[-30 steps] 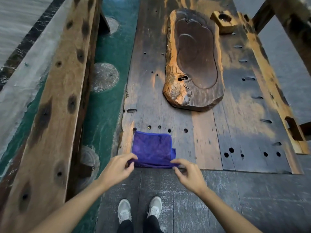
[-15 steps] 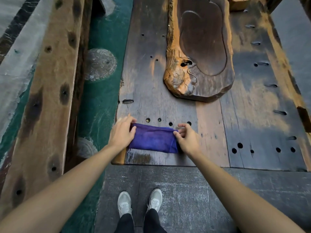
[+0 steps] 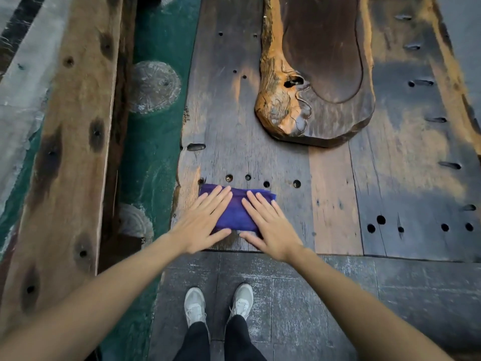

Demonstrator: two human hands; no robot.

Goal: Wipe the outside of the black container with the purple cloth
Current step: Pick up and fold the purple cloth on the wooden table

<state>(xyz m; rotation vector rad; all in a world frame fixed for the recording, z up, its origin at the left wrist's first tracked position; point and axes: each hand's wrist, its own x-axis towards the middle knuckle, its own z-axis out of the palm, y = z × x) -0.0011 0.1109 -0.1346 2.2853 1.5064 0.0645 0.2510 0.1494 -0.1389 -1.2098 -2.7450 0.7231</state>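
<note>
Both hands, left hand [image 3: 201, 225] and right hand [image 3: 270, 227], have flattened, fingers straight, onto the purple cloth [image 3: 238, 214] on the holed wooden table [image 3: 338, 204].

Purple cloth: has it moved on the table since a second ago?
Yes. The folded purple cloth was overhanging the near edge of the dark wooden plank table; it now lies folded narrower, wholly on the table, its far edge still just below the row of holes.

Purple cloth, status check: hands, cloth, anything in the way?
Left hand and right hand flat, pressing purple cloth, folded on wooden table. No black container in view. Nothing blocking.
</note>
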